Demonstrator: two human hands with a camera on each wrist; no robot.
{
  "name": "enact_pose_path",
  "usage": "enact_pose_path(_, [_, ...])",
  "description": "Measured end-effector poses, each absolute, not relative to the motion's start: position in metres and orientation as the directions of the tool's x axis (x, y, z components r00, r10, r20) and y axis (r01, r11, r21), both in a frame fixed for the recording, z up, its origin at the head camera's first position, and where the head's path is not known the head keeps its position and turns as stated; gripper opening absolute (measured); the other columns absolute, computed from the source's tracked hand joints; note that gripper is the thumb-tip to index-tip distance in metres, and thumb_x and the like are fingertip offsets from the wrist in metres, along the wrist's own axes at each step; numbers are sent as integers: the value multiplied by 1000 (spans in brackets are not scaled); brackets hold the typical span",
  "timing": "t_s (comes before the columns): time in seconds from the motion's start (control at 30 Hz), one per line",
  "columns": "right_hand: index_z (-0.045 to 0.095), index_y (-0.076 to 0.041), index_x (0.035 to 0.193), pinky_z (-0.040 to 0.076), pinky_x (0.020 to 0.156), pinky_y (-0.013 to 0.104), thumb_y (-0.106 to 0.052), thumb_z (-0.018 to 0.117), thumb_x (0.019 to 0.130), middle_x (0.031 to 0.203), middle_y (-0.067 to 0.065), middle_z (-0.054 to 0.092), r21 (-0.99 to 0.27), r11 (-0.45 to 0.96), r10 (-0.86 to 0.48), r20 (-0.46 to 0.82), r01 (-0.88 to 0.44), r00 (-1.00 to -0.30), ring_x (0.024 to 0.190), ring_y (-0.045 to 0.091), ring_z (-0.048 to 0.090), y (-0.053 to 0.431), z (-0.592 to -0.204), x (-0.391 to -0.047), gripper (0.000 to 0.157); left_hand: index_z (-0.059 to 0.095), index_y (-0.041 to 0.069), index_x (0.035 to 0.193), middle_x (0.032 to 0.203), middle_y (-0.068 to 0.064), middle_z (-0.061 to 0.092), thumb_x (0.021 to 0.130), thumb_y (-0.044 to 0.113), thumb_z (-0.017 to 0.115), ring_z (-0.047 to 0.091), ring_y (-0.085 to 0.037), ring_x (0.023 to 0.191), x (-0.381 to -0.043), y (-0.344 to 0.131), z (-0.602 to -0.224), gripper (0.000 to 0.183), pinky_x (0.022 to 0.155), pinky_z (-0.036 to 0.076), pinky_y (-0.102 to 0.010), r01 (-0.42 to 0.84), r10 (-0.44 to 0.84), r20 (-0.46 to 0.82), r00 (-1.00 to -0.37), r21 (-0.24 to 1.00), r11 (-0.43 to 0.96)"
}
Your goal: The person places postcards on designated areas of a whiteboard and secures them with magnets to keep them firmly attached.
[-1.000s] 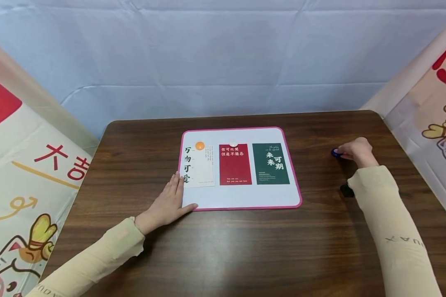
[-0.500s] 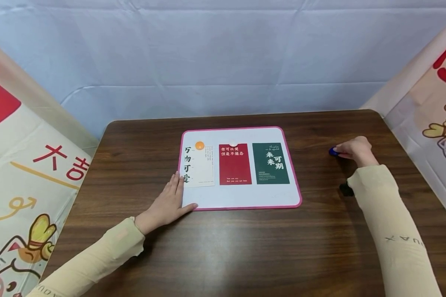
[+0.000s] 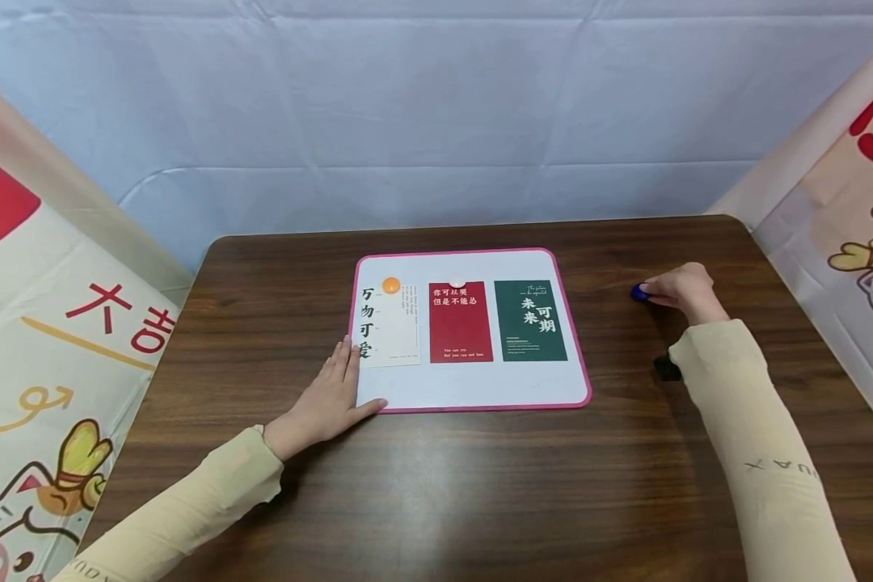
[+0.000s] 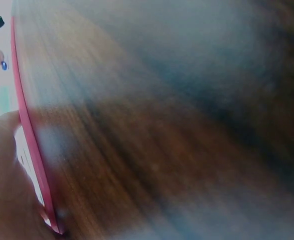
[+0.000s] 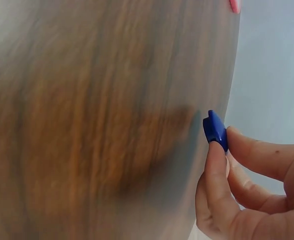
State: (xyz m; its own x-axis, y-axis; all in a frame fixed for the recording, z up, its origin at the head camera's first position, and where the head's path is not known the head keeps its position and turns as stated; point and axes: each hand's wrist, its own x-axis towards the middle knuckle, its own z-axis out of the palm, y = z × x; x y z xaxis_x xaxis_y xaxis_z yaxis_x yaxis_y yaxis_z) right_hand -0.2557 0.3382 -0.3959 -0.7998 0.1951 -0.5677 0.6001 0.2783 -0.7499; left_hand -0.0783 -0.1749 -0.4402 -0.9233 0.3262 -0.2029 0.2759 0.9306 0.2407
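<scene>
My right hand [image 3: 685, 289] pinches a small blue round magnet [image 5: 215, 131] between thumb and fingertips, over the table to the right of the board. With fingers spread, my left hand [image 3: 331, 396] rests on the lower left corner of the pink-edged whiteboard [image 3: 473, 388]. Three cards lie on the board: a white card [image 3: 396, 343] at left, a red card [image 3: 461, 327] in the middle and a green card [image 3: 531, 343] at right. An orange magnet [image 3: 390, 285] sits on the white card's top, and a white magnet [image 3: 457, 283] on the red card's top edge.
The dark wooden table [image 3: 480, 501] extends around the board. A pale cloth [image 3: 436, 113] hangs behind it, with printed banners [image 3: 80, 356] at both sides. A small black object [image 3: 667, 368] shows at the right sleeve's cuff.
My right hand has moved slightly left toward the board, carrying the blue magnet. My left hand, the board and the cards have stayed in place.
</scene>
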Motion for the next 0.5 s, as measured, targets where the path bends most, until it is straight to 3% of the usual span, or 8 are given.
enact_pose_path(0.5, [44,17,125,53,64,24,-4,63,83,54,-11,56,-784,341,184,-486,519,-854,53,2,61,308,-388,-259,51,6,-7,143,150,-22,-1,84,66,41,3,-34,137,-76,-174,-437,100,108,17,-46,265,318,-206,-925,247,932])
